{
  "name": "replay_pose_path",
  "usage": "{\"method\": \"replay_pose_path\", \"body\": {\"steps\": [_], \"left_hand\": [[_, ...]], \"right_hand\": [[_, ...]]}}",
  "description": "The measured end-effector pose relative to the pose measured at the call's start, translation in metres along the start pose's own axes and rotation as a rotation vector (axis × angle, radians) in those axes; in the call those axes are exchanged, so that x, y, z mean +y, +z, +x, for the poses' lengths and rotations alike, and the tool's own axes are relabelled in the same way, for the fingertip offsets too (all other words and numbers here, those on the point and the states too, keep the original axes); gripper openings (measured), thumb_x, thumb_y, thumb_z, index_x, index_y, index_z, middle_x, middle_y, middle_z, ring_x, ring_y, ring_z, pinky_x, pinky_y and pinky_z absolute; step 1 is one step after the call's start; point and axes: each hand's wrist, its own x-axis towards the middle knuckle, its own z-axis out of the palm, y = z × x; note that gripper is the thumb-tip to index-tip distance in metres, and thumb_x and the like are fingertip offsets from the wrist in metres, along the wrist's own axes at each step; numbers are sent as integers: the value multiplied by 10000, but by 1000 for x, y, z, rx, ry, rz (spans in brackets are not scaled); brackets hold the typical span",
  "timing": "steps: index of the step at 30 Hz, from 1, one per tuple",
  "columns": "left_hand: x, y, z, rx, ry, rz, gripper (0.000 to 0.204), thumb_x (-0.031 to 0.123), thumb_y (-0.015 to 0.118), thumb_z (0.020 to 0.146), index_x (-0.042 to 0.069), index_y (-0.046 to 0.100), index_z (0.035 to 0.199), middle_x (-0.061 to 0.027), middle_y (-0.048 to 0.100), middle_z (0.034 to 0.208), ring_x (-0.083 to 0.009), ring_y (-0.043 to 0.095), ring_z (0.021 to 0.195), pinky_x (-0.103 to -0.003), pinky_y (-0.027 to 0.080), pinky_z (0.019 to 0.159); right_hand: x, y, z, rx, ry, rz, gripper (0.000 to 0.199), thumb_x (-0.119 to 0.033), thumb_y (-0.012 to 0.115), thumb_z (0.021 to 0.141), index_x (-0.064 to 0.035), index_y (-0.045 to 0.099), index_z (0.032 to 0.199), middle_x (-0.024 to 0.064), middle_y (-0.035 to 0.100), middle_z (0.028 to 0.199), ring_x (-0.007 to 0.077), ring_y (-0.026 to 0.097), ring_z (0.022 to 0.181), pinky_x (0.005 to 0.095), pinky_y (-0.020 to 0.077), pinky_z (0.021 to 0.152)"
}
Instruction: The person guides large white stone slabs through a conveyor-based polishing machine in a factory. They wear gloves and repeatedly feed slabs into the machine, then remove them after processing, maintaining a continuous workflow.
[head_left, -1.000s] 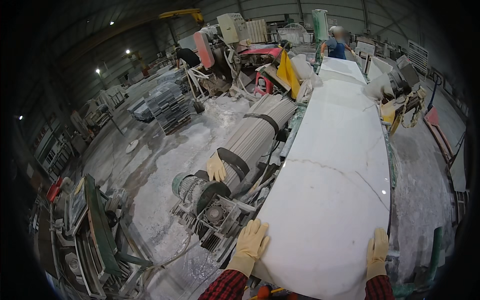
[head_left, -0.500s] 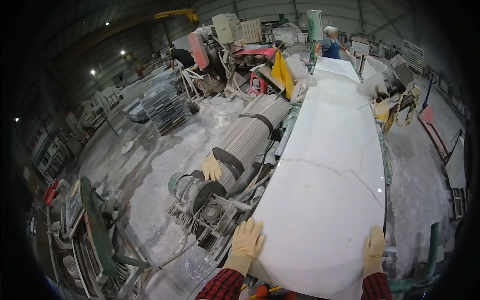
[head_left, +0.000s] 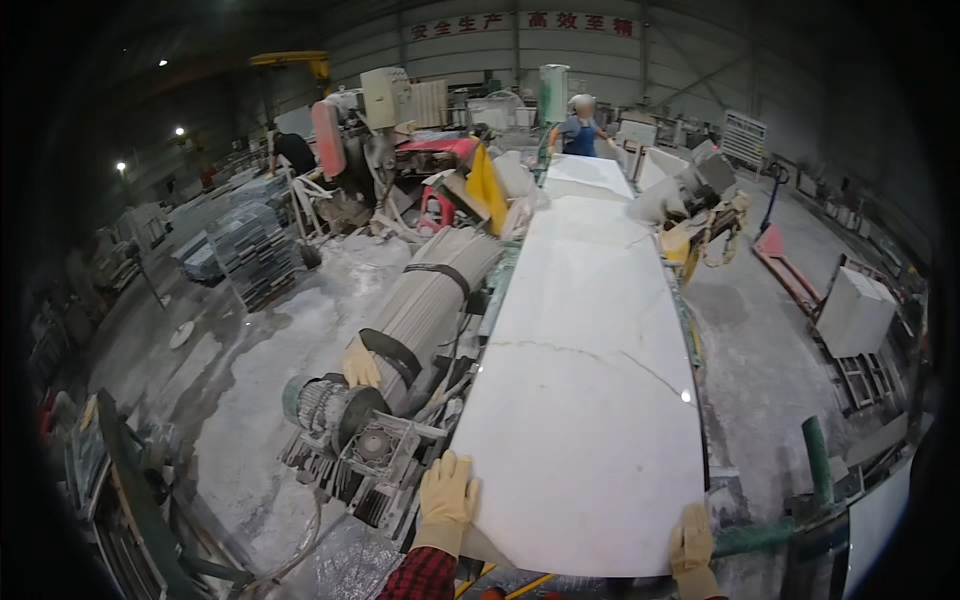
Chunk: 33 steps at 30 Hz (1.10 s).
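A long white stone slab [head_left: 590, 430] with thin brownish veins stretches away from me on a green-framed bed. On its near left edge rests my left hand [head_left: 447, 500], in a cream rubber glove, fingers extended and slightly apart. At the near right corner, my right hand [head_left: 692, 548], gloved alike, touches the side with its fingers pointing forward. Beyond the slab's far end lies another white piece [head_left: 588, 177]. A person [head_left: 578, 130] in a blue apron and white head covering stands there.
Left of the slab are a dusty motor [head_left: 322, 405], a ribbed grey roller cover [head_left: 425, 300] and a loose cream glove [head_left: 360, 364]. Machinery with a yellow panel [head_left: 486, 190] stands farther back. A green pipe [head_left: 818, 460], a white block [head_left: 856, 310] and a pink pallet jack [head_left: 785, 262] are at right.
The whole view has turned right and tilted up, so the scene sits farther left. My right hand is now closer to the slab's near corner. My left hand stays on the left edge.
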Motion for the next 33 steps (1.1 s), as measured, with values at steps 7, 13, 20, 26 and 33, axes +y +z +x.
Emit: {"method": "replay_pose_path", "body": {"steps": [7, 13, 20, 26, 33], "left_hand": [[-1, -3, -6, 38, 41, -2, 500, 337, 776, 957, 117, 653, 1389, -201, 601, 1472, -407, 582, 1288, -541, 493, 1062], [-12, 9, -17, 10, 70, -22, 544, 308, 745, 1005, 82, 606, 1480, -255, 556, 1568, -473, 557, 1373, -553, 474, 1149], [-12, 6, -16, -120, 25, -79, 576, 314, 711, 1046, 79, 573, 1553, -293, 503, 1659, -537, 526, 1453, -572, 437, 1221], [-17, 13, -23, -116, 18, -55, 623, 343, 707, 1053, 86, 554, 1599, -301, 500, 1677, -535, 519, 1475, -581, 426, 1239], [-20, 14, -27, -130, -5, -46, 618, 359, 700, 1065, 88, 569, 1605, -281, 501, 1687, -533, 504, 1496, -587, 415, 1253]], "right_hand": [[-51, -52, -46, -116, 365, 129, 495, -172, 699, 996, 37, 674, 1444, 348, 654, 1471, 588, 598, 1367, 640, 468, 1214], [-68, -61, -62, -59, 424, 68, 478, -137, 720, 968, 23, 687, 1417, 320, 678, 1446, 550, 632, 1348, 603, 504, 1191], [-91, -76, -61, 82, 379, 21, 415, -78, 687, 956, 21, 684, 1359, 322, 667, 1374, 547, 627, 1300, 578, 527, 1140], [-104, -96, -41, 17, 403, 60, 348, -44, 637, 953, 40, 649, 1290, 318, 640, 1270, 542, 617, 1201, 575, 528, 1063], [-113, -103, -37, 46, 364, 46, 399, 6, 658, 936, 96, 641, 1324, 321, 655, 1335, 561, 623, 1255, 611, 522, 1113]]}}
